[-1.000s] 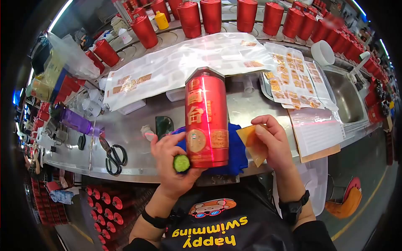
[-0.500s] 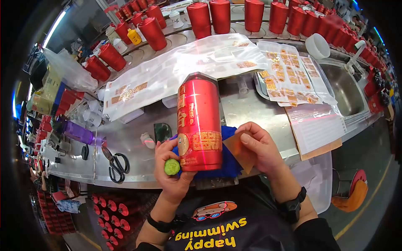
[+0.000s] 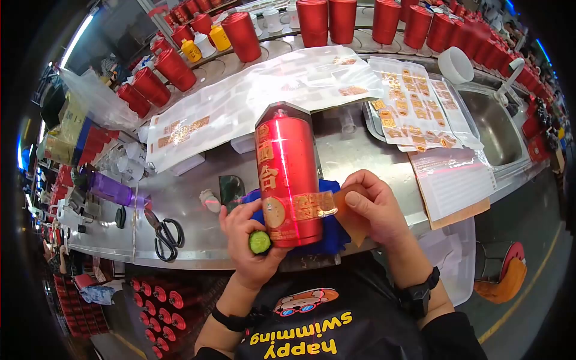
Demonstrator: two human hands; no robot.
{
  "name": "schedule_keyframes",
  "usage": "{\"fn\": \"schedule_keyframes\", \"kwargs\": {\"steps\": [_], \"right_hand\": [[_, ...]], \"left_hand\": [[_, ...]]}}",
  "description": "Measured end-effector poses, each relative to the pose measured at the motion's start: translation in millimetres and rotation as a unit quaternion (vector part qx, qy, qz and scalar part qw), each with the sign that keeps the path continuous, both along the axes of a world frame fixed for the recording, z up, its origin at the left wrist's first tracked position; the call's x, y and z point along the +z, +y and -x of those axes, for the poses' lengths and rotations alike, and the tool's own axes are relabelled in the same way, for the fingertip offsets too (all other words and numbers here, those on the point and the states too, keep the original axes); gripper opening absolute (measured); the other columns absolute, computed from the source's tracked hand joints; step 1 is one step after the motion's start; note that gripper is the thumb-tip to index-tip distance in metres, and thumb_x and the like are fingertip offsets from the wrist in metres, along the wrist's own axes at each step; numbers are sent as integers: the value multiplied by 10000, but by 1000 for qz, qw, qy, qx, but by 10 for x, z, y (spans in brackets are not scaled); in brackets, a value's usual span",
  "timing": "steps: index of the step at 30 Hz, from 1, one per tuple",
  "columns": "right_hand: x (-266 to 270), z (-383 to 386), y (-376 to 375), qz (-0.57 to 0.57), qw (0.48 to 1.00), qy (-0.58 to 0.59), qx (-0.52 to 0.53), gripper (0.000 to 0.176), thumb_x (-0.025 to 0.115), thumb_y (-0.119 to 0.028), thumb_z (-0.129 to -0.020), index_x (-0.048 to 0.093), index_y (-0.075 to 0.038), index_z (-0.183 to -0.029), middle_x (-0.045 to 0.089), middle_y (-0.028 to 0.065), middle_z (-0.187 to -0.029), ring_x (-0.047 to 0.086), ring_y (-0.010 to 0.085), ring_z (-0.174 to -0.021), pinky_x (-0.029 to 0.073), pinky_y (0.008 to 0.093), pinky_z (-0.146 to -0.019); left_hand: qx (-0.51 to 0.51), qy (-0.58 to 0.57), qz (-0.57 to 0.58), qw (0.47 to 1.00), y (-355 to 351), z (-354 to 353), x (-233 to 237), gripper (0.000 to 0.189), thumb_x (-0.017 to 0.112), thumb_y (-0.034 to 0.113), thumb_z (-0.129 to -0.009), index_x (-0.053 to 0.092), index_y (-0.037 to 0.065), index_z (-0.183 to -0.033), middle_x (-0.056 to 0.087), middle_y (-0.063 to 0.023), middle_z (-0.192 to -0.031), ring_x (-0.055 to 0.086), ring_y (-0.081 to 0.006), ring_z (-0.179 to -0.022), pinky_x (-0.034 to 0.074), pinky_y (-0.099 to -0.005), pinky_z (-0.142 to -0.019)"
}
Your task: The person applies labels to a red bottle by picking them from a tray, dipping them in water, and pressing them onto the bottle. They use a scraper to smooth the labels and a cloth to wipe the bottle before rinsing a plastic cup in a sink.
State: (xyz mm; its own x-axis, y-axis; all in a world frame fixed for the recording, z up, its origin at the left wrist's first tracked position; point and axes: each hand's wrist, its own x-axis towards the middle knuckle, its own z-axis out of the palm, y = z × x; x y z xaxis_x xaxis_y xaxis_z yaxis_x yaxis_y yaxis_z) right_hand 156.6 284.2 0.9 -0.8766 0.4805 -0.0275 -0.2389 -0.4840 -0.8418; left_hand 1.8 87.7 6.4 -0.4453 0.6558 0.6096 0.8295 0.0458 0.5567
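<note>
A glossy red bottle [image 3: 291,150] with gold characters and a round gold label lies before me, its neck pointing away. My left hand [image 3: 252,249] is closed about its lower left side, with a round green object [image 3: 260,242] between the fingers. A gold decorative sticker [image 3: 303,206] crosses the lower bottle, and its right end sticks out past the edge. In my right hand [image 3: 375,210], thumb and fingers pinch a thin brown card-like piece [image 3: 351,221] beside that sticker end. Blue cloth [image 3: 332,240] shows under the bottle.
Black-handled scissors [image 3: 165,234] and a purple bottle [image 3: 111,187] lie left on the metal table. Gold sticker sheets [image 3: 414,108] rest at the right, near a sink [image 3: 495,129]. Behind a long white sheet [image 3: 240,105], red containers [image 3: 342,24] line a conveyor.
The bottle has turned and shifted slightly right, bringing the round label further round and the sticker's end past the right edge. Containers on the conveyor have moved right.
</note>
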Motion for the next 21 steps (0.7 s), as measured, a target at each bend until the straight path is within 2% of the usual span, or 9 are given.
{"fn": "schedule_keyframes", "kwargs": {"steps": [8,11,15,18,21], "right_hand": [[79,-67,47,-60,998,-15,4,223,651,-150,-905,550,-43,-1073,639,30,-971,588,75,-873,477,228,-761],[142,-90,56,-83,996,-27,5,229,630,-150,-919,548,-37,-1100,641,33,-980,583,73,-866,473,227,-766],[192,-114,64,-122,992,-19,18,258,580,-140,-950,537,-24,-1177,640,40,-1002,579,73,-861,470,226,-772],[200,-128,78,-184,982,-35,28,322,558,-130,-958,503,-2,-1249,652,86,-1038,623,132,-947,510,262,-797],[240,-106,39,-236,971,-29,29,303,499,-90,-978,500,11,-1263,619,123,-1156,617,166,-1022,523,296,-849]], "left_hand": [[-1,86,64,994,-11,-10,125,490,798,428,-705,502,91,-902,570,-149,-1164,510,-323,-1099,174,-529,-1077],[-36,50,48,997,-73,35,181,463,783,413,-731,505,81,-895,563,-154,-1167,504,-326,-1101,184,-530,-1075],[-33,29,21,999,-118,69,279,390,754,350,-775,506,70,-888,565,-155,-1160,501,-333,-1098,222,-527,-1065],[-27,26,10,999,-107,55,288,350,740,310,-792,509,64,-885,575,-159,-1134,515,-335,-1071,248,-526,-1059],[-16,18,6,1000,-103,41,259,338,738,297,-793,512,62,-881,585,-166,-1104,534,-329,-1038,264,-527,-1055]]}}
